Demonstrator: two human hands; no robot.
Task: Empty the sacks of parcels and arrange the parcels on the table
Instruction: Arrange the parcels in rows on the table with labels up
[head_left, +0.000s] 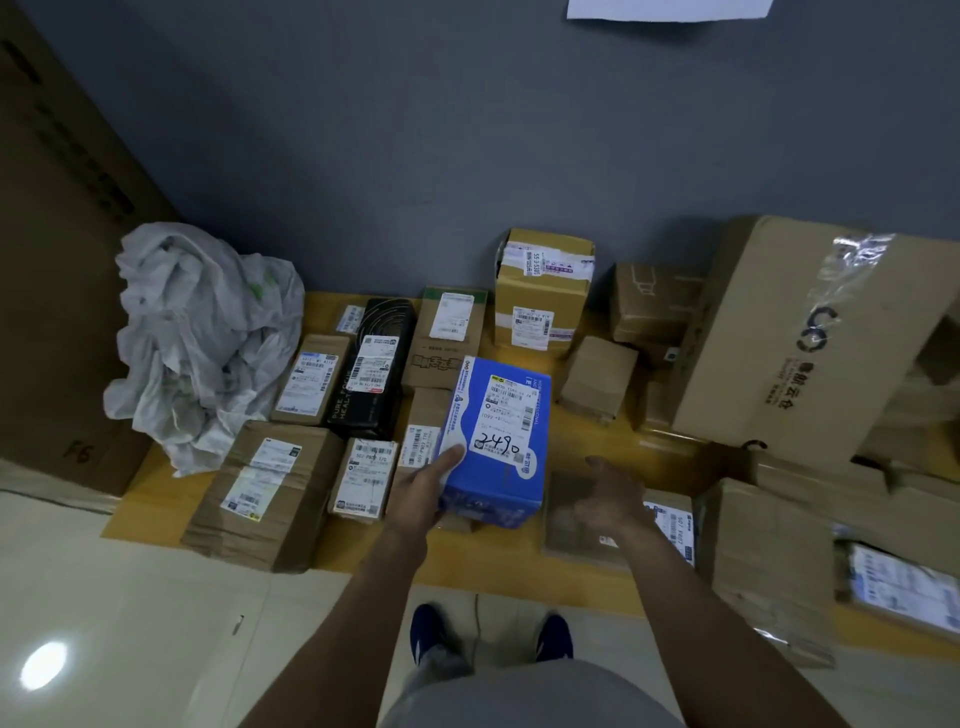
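The blue parcel (493, 441) sits tilted over brown parcels mid-table, with "2490" written on its label. The left hand (423, 491) grips its corner at 7 o'clock, thumb (452, 457) on the top face. At 4 o'clock the right hand (608, 499) hovers just beside it, fingers loosely spread and holding nothing. A black box (376, 364) lies at 10 o'clock, and further out a crumpled white sack (202, 338) lies on the yellow table (150, 499).

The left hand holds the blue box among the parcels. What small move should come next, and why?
Probably lower the blue box onto the yellow table and release it. The left hand grips it alone at its near corner, the right hand is open beside it, and brown parcels already lie in rows around. Whether free space lies under the box is hidden.
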